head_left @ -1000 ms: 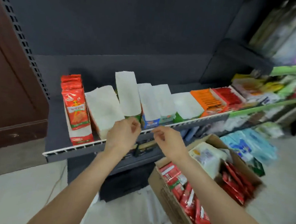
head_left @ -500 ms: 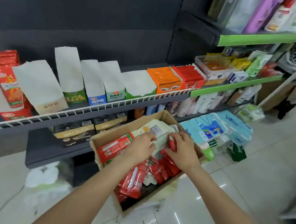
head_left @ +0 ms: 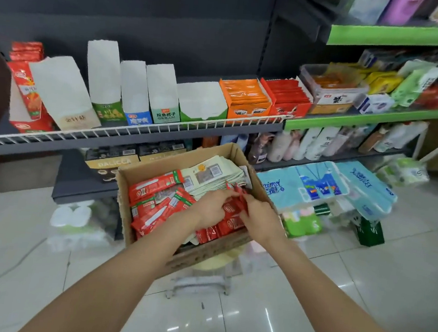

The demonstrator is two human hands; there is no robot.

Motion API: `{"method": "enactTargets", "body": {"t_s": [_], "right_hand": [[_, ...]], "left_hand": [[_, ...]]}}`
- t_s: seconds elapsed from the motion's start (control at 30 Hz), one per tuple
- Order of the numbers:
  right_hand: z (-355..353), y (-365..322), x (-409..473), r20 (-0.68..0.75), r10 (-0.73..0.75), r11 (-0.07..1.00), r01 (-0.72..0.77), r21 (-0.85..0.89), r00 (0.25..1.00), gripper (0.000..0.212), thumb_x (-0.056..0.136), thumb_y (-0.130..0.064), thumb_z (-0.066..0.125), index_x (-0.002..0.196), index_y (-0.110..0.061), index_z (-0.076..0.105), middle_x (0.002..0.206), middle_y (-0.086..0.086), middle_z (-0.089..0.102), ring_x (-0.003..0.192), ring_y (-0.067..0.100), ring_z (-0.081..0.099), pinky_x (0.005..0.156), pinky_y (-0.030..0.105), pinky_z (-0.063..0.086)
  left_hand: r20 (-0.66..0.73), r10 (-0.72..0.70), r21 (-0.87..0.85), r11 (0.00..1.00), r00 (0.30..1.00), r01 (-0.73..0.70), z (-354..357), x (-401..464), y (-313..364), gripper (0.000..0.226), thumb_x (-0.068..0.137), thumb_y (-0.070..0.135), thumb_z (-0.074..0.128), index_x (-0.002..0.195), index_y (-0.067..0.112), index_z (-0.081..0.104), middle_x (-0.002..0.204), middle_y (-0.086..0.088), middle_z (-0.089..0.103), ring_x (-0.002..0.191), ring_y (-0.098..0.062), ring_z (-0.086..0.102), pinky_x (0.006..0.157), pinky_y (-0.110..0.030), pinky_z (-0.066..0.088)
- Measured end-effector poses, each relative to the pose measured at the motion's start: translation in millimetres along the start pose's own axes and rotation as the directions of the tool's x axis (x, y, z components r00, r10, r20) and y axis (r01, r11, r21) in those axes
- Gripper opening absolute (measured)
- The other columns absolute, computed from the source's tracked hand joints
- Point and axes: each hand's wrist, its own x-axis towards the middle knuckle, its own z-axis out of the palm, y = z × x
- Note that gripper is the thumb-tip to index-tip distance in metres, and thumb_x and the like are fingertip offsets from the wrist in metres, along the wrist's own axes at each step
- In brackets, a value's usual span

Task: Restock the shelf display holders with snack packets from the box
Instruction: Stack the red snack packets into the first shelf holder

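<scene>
Compared with half a second ago, both hands are shifted a bit to the right inside the box (head_left: 128,184), and a small bunch of red packets (head_left: 237,203) is now lifted between them. The left hand (head_left: 212,206) and right hand (head_left: 260,215) are each curled round that bunch, so the grip is closed on it from both sides. More red packets and pale green ones (head_left: 211,174) are piled loose in the box, below the white holders (head_left: 134,88) on the shelf (head_left: 114,131). These look light, floppy and slick, so they're probably best pinched across the middle as a squared-up stack, otherwise a few could be fanned out and dropped
</scene>
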Motion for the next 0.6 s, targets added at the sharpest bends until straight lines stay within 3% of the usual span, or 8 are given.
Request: {"method": "enactTargets", "body": {"t_s": [0.1,0.17,0.27,0.33,0.4,0.47,0.53,0.6], "right_hand": [[-22.2,3.0,-0.7,-0.182,-0.055,0.993,0.073,0.092,0.982,0.031,0.095,-0.012,0.041,0.124,-0.013,0.054,0.105,0.016,0.067,0.096,0.037,0.06,0.078,0.043,0.048],[-40.6,1.0,1.5,-0.239,-0.101,0.973,0.146,0.18,0.966,0.026,0.097,-0.013,0.041,0.122,-0.009,0.049,0.097,0.017,0.067,0.089,0.038,0.06,0.073,0.043,0.046],[-65.5,-7.7,5.9,-0.267,-0.131,0.91,0.223,0.35,0.955,0.008,0.098,-0.019,0.045,0.101,-0.011,0.044,0.086,0.012,0.064,0.078,0.031,0.06,0.067,0.044,0.047],[-75.8,-15.8,10.8,-0.294,-0.137,0.848,0.266,0.459,0.946,0.01,0.097,-0.02,0.048,0.096,-0.011,0.048,0.085,0.009,0.064,0.077,0.025,0.062,0.066,0.041,0.05],[-82.2,-28.6,15.8,-0.305,-0.133,0.773,0.292,0.563,0.943,0.007,0.095,-0.022,0.053,0.096,-0.015,0.054,0.088,0.002,0.066,0.08,0.015,0.064,0.066,0.03,0.052],[-84.0,-46.1,21.3,-0.27,-0.119,0.661,0.279,0.697,0.956,0.011,0.091,-0.023,0.06,0.101,-0.02,0.057,0.093,-0.003,0.067,0.083,0.008,0.065,0.073,0.024,0.052],[-83.2,-67.0,27.5,-0.186,-0.106,0.531,0.214,0.82,0.977,0.024,0.086,-0.019,0.067,0.107,-0.02,0.056,0.098,-0.003,0.067,0.086,0.006,0.066,0.078,0.023,0.054],[-81.8,-91.4,32.2,-0.118,-0.143,0.453,0.171,0.875,0.983,0.027,0.084,-0.012,0.068,0.108,-0.018,0.058,0.099,-0.001,0.069,0.084,0.005,0.067,0.078,0.022,0.056]], "left_hand": [[-0.103,0.042,-0.034,0.998,0.994,-0.045,-2.7,3.0,6.0,0.056,0.089,0.0,0.053,0.14,0.016,0.039,0.134,-0.007,0.051,0.126,-0.022,0.047,0.107,-0.032,0.036],[-0.246,0.068,0.05,0.997,0.967,-0.058,-9.2,5.8,12.8,0.055,0.089,0.016,0.061,0.139,0.022,0.041,0.129,-0.005,0.048,0.122,-0.022,0.044,0.105,-0.034,0.035],[-0.431,0.11,0.168,0.985,0.895,-0.04,-29.9,3.5,21.7,0.051,0.084,0.033,0.067,0.131,0.023,0.05,0.132,-0.001,0.043,0.125,-0.019,0.035,0.104,-0.031,0.03],[-0.399,0.072,0.049,0.997,0.914,-0.057,-47.7,-3.4,20.8,0.049,0.083,0.037,0.067,0.128,0.022,0.052,0.129,0.001,0.049,0.12,-0.017,0.045,0.096,-0.025,0.038],[-0.343,0.011,-0.133,0.989,0.939,-0.06,-64.4,-14.9,16.3,0.042,0.084,0.037,0.066,0.121,0.022,0.053,0.114,0.003,0.062,0.1,-0.012,0.061,0.076,-0.017,0.046],[-0.384,-0.044,-0.218,0.975,0.922,-0.044,-78.8,-28.3,10.5,0.029,0.085,0.036,0.066,0.107,0.021,0.055,0.097,0.006,0.066,0.08,-0.006,0.064,0.062,-0.012,0.048],[-0.472,-0.099,-0.31,0.949,0.876,-0.059,-92.5,-40.9,0.7,0.025,0.084,0.033,0.068,0.095,0.014,0.057,0.087,0.002,0.068,0.07,-0.01,0.064,0.061,-0.019,0.052],[-0.505,-0.154,-0.377,0.924,0.849,-0.057,-107.1,-54.9,-11.0,0.025,0.083,0.034,0.069,0.091,0.013,0.06,0.085,-0.003,0.07,0.073,-0.018,0.068,0.068,-0.036,0.057]]}}
